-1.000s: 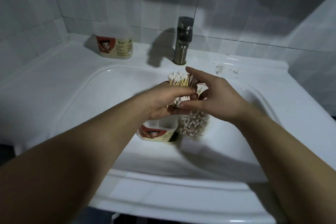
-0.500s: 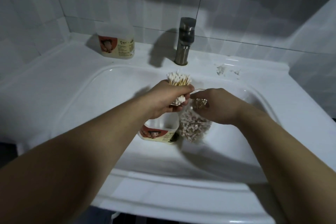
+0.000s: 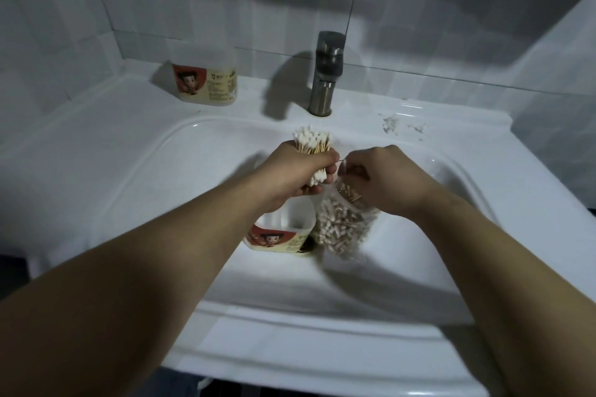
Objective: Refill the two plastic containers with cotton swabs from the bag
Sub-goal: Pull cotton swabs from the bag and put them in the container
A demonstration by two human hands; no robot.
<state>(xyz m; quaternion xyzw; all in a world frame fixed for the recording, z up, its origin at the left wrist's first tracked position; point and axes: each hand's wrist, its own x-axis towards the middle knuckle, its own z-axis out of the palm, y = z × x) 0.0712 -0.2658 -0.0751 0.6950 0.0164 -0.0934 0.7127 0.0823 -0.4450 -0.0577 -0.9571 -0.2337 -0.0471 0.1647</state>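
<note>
Left hand (image 3: 296, 172) fisted round cotton swabs (image 3: 312, 142); right hand (image 3: 387, 182), knuckles up, pinches bag (image 3: 342, 224) top, just beside.

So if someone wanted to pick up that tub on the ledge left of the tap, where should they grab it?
Likely take the tub by its two short ends, with the hand coming in from the front and above. It stands upright, broad labelled face forward, with the tiled wall close behind, so the ends look like the free sides.
</note>
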